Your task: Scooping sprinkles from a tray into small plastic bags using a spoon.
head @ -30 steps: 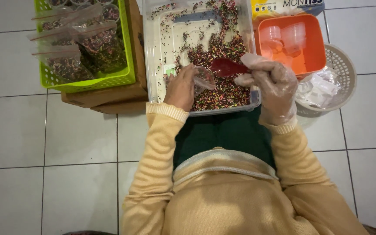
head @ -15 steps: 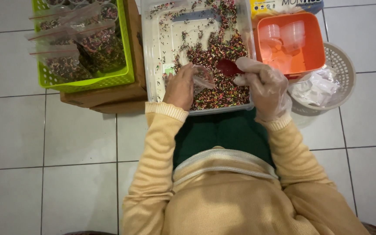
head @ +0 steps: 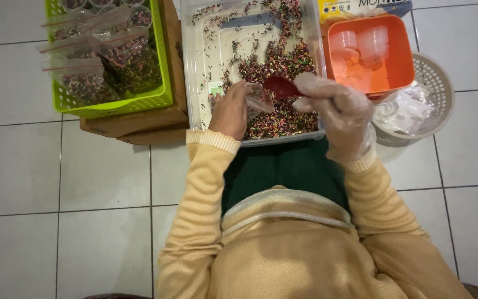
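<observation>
Red scoop (head: 281, 87) in right hand (head: 336, 108) grip (gloved).

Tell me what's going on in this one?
A person sits over a clear tub of coloured sprinkles. The left hand, bare, holds a small clear bag open at the tub. The right hand, in a thin plastic glove, holds a red scoop at the bag's mouth. A green basket at the left holds filled bags. An orange container and a white basket sit at the right.
</observation>
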